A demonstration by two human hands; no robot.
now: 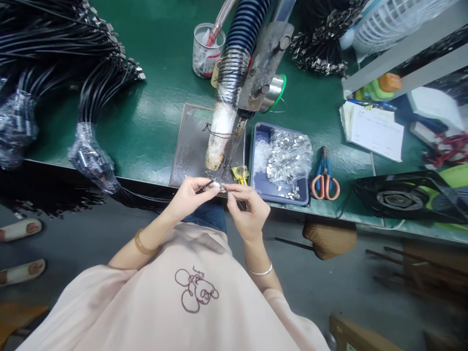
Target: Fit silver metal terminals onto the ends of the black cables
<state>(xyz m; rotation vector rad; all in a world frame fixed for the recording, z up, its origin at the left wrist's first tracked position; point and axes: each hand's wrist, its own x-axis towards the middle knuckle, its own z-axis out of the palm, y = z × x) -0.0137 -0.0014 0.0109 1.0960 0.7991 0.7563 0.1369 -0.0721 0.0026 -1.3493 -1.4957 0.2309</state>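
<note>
My left hand (192, 197) is closed at the front edge of the green bench, thumb and finger pinching a thin black cable (205, 187). Close beside it, my right hand (250, 207) pinches a dark length of cable too. Between the fingertips sits a small whitish and metallic piece (218, 185), probably a connector, too small to make out fully. Just beyond the hands lies a dark plate (186, 146). Above it hang a hose end wrapped in white (219, 131) and a thin metal rod (236, 146). A yellow piece (240, 173) lies near my right fingers.
A blue tray (280, 197) holds small metal parts and plastic film. Orange-handled cutters (324, 175) lie to its right, then a black fan (405, 197). A wire spool (273, 92) and a cup (206, 53) stand behind. Bundled black cables (98, 92) cover the left.
</note>
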